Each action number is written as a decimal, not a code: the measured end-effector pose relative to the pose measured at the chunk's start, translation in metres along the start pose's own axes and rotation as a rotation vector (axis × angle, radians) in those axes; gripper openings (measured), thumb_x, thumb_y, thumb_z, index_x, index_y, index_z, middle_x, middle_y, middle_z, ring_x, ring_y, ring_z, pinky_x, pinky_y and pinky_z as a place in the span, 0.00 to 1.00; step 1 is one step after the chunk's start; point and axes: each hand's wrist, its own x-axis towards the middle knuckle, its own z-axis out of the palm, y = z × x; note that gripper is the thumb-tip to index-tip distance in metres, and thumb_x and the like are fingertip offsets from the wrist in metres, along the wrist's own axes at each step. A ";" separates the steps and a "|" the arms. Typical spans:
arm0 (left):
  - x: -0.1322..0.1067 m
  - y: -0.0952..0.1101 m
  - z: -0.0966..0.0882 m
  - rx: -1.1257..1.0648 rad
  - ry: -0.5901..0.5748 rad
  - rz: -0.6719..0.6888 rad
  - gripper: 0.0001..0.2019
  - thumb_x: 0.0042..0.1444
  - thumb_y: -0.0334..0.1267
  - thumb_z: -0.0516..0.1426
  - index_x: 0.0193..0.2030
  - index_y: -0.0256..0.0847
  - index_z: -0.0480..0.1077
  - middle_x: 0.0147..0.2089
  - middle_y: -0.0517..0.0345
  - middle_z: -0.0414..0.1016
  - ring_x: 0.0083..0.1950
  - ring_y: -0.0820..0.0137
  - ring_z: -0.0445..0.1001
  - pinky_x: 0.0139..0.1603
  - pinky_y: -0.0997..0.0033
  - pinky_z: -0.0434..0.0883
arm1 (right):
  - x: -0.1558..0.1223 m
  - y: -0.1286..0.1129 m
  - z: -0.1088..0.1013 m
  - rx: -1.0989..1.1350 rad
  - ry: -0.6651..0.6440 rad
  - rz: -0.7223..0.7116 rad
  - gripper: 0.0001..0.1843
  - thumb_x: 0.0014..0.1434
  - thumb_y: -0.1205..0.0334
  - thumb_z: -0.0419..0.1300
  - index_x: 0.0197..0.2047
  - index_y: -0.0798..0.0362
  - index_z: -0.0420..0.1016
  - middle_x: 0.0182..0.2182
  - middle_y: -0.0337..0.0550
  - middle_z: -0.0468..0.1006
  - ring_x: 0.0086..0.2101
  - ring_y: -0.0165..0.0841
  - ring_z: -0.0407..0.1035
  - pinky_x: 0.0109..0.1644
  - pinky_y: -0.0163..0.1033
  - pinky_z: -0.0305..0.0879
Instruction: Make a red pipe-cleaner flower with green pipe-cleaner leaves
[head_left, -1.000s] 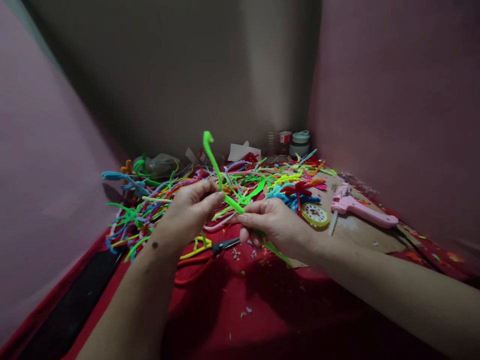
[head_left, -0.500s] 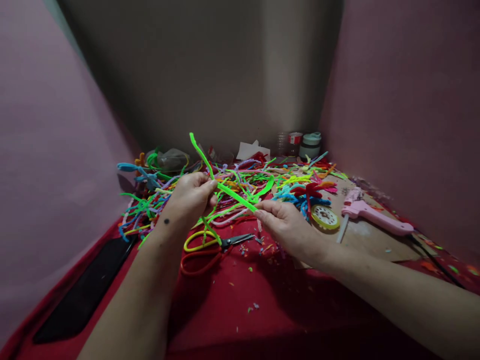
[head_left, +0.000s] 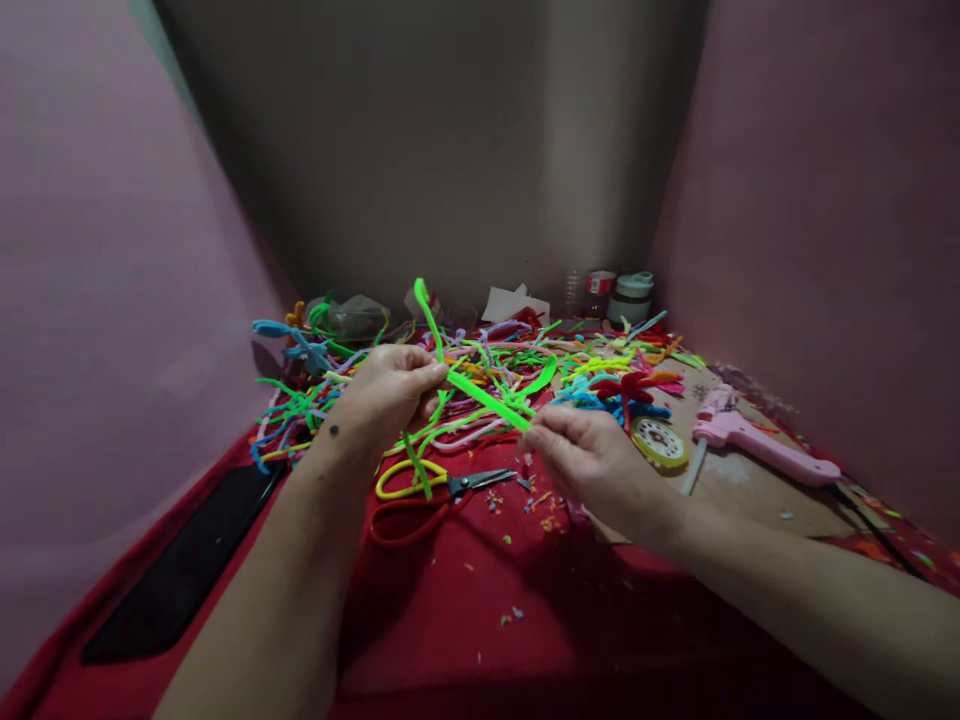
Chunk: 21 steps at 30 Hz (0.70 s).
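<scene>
Two bare hands are holding a bright green pipe cleaner (head_left: 487,400) in the air above the red-covered worktop (head_left: 450,610), in front of a multicoloured heap (head_left: 510,350). The step in hand is probably shaping or straightening this strip, since the length between the hands is running straight. The next move is likely calling for a firm grip at both points and a light, even pull. The left hand (head_left: 394,388) is clamping it at a bend, its thumb and finger pressing together; the right hand's (head_left: 596,455) fingers are pinching it lower down.

The pipe cleaner is looking fuzzy and broad between the hands, perhaps doubled. Beyond the left fingers, a thinner part is rising and curling at its tip. A green strand (head_left: 418,465) is hanging below, over the scissors (head_left: 457,487); whether it is forming part of the same piece, I cannot tell.
</scene>
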 end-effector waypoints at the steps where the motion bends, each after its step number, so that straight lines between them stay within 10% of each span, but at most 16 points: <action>1: -0.001 0.001 0.000 0.001 0.001 -0.003 0.10 0.48 0.37 0.56 0.21 0.39 0.60 0.10 0.66 0.58 0.11 0.80 0.54 0.12 0.81 0.49 | 0.000 0.000 0.000 0.022 -0.046 0.001 0.14 0.58 0.58 0.52 0.22 0.53 0.61 0.15 0.32 0.55 0.18 0.24 0.49 0.21 0.32 0.46; 6: -0.002 0.001 0.001 0.015 0.031 0.048 0.10 0.49 0.37 0.55 0.20 0.39 0.60 0.10 0.67 0.58 0.11 0.79 0.55 0.14 0.79 0.52 | 0.003 0.003 0.000 0.061 -0.032 0.005 0.13 0.57 0.58 0.54 0.23 0.54 0.64 0.16 0.32 0.56 0.18 0.23 0.49 0.20 0.31 0.46; 13: 0.001 -0.004 0.004 0.187 0.126 0.138 0.10 0.48 0.33 0.53 0.19 0.39 0.58 0.10 0.67 0.57 0.11 0.80 0.53 0.14 0.79 0.48 | 0.016 0.019 0.008 0.290 -0.139 0.395 0.13 0.58 0.54 0.51 0.29 0.54 0.66 0.07 0.26 0.50 0.08 0.22 0.42 0.11 0.31 0.43; 18: -0.002 -0.003 -0.007 0.121 -0.120 0.147 0.12 0.52 0.38 0.52 0.19 0.39 0.60 0.10 0.68 0.55 0.10 0.80 0.52 0.13 0.78 0.48 | 0.021 0.003 -0.011 0.074 -0.234 0.190 0.19 0.61 0.52 0.48 0.27 0.55 0.68 0.18 0.41 0.72 0.16 0.26 0.63 0.20 0.33 0.59; 21: -0.006 0.000 -0.009 0.116 -0.248 0.178 0.14 0.51 0.39 0.54 0.18 0.39 0.60 0.11 0.66 0.57 0.12 0.80 0.53 0.14 0.79 0.49 | 0.024 -0.014 -0.021 -0.108 0.004 -0.123 0.12 0.59 0.58 0.52 0.35 0.54 0.74 0.28 0.44 0.76 0.28 0.29 0.69 0.32 0.36 0.66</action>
